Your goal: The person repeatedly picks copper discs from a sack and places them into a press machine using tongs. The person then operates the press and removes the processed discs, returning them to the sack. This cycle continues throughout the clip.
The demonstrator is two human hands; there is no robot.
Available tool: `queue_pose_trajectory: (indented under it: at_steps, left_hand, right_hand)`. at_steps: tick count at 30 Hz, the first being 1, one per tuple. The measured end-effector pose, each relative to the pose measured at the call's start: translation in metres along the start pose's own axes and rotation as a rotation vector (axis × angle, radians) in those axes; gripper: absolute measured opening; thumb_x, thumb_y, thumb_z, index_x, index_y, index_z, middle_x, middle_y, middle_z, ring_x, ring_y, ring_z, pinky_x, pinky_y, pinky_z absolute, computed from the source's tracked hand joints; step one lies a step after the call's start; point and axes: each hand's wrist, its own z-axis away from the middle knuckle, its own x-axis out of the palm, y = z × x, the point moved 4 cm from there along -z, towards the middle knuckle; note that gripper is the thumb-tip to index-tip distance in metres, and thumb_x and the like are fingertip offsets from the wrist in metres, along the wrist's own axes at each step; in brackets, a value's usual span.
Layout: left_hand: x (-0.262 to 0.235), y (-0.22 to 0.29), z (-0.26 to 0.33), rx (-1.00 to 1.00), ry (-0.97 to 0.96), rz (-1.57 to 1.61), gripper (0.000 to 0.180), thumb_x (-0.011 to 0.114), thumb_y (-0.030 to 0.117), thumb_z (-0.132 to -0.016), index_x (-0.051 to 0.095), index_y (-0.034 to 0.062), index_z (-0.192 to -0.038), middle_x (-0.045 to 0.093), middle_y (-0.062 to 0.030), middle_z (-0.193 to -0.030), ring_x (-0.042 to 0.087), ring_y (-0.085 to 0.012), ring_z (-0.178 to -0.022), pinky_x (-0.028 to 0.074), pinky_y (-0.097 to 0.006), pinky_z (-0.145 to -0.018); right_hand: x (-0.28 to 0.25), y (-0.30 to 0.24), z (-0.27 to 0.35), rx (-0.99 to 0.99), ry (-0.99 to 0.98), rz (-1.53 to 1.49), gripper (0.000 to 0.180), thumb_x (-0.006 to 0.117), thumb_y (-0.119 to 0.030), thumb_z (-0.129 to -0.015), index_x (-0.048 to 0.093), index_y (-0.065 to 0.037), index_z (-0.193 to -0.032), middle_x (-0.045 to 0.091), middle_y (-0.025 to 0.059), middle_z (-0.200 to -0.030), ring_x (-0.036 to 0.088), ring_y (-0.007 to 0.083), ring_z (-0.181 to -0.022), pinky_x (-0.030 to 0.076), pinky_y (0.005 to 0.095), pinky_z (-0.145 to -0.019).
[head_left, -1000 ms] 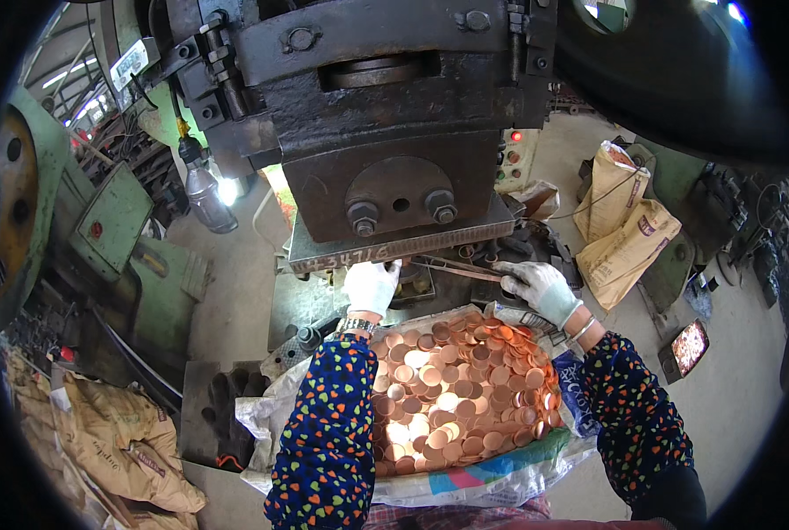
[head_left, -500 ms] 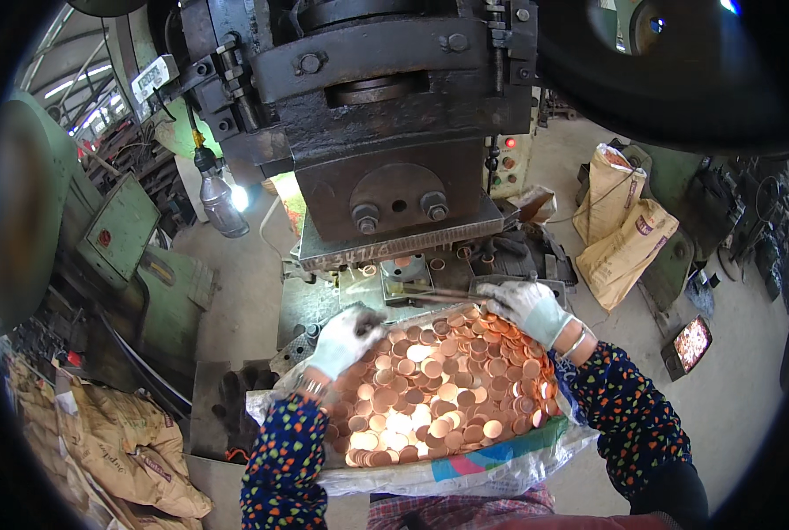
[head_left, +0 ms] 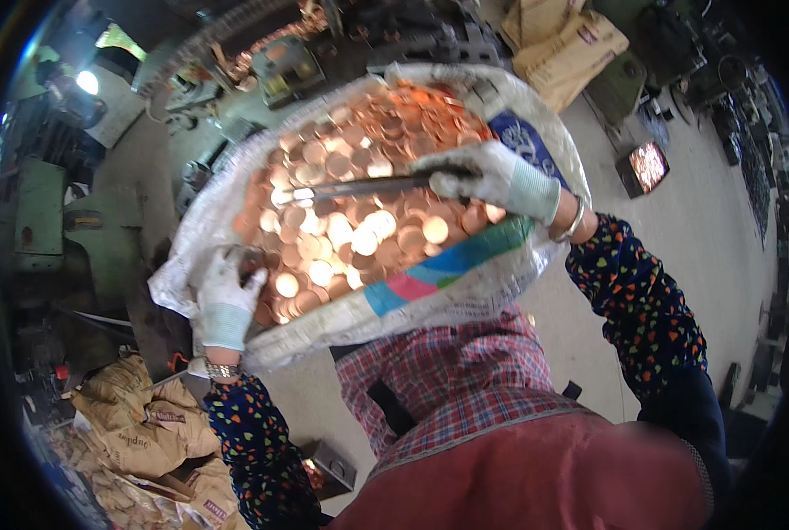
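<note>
Sack (head_left: pixel 465 291): 1, open, filled with copper discs (head_left: pixel 359 221). Rod (head_left: pixel 368 186) clamped in gloved right hand (head_left: pixel 492 181), long axis lying leftward across discs. Left hand (head_left: pixel 227 296) closed on discs at near-left rim.

A white woven sack (head_left: pixel 465 283) with blue, pink and teal print gapes open at centre. Crumpled brown paper sacks (head_left: pixel 138 424) lie on the floor at lower left; tan printed sacks (head_left: pixel 571 40) sit at the top.
</note>
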Motion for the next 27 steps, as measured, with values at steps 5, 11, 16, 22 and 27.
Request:
queue_pose_trajectory:
  at_steps: [5, 11, 16, 22, 27]
  left_hand:
    - [0.004, -0.006, -0.004, -0.099, -0.065, 0.092, 0.042, 0.073, 0.02, -0.075, 0.06, 0.0161, -0.114, 0.057, -0.0124, -0.111, 0.059, -0.0322, -0.098, 0.049, -0.04, -0.084]
    - [0.002, -0.004, 0.001, -0.13, 0.099, 0.063, 0.031, 0.073, 0.016, -0.076, 0.064, 0.0079, -0.104, 0.062, -0.0099, -0.093, 0.063, -0.0269, -0.082, 0.051, -0.037, -0.075]
    - [-0.002, -0.005, 0.002, 0.004, 0.262, 0.177, 0.022, 0.069, 0.02, -0.084, 0.067, 0.0048, -0.099, 0.067, -0.0105, -0.092, 0.065, -0.0251, -0.08, 0.051, -0.035, -0.075]
    - [-0.007, -0.009, 0.0, -0.105, 0.288, 0.208, 0.024, 0.066, 0.021, -0.086, 0.068, 0.0051, -0.105, 0.07, -0.0109, -0.096, 0.067, -0.0225, -0.086, 0.05, -0.033, -0.08]
    - [-0.007, -0.01, 0.007, -0.088, 0.385, 0.374, 0.025, 0.067, 0.018, -0.086, 0.067, 0.0051, -0.107, 0.07, -0.0088, -0.094, 0.066, -0.0172, -0.085, 0.052, -0.029, -0.075]
  right_hand:
    - [0.009, 0.007, 0.011, 0.114, -0.026, -0.027, 0.032, 0.058, -0.025, -0.092, 0.063, -0.01, -0.12, 0.061, 0.0091, -0.071, 0.058, 0.0153, -0.061, 0.048, 0.0308, -0.061]
    - [0.017, 0.007, 0.018, 0.165, -0.012, -0.039, 0.032, 0.058, -0.025, -0.092, 0.063, -0.009, -0.119, 0.061, 0.0098, -0.072, 0.057, 0.016, -0.063, 0.047, 0.0304, -0.061]
    - [0.017, 0.007, 0.017, 0.113, 0.019, -0.114, 0.033, 0.058, -0.026, -0.092, 0.063, -0.008, -0.119, 0.064, 0.01, -0.078, 0.058, 0.016, -0.067, 0.048, 0.0291, -0.065]
    - [0.02, 0.007, 0.013, 0.166, 0.019, -0.068, 0.036, 0.059, -0.028, -0.092, 0.062, -0.007, -0.12, 0.065, 0.0113, -0.081, 0.06, 0.0157, -0.069, 0.048, 0.0285, -0.066]
    - [0.013, 0.001, 0.016, 0.137, 0.003, -0.132, 0.036, 0.06, -0.029, -0.092, 0.062, -0.006, -0.12, 0.063, 0.008, -0.074, 0.057, 0.0117, -0.066, 0.045, 0.0271, -0.063]
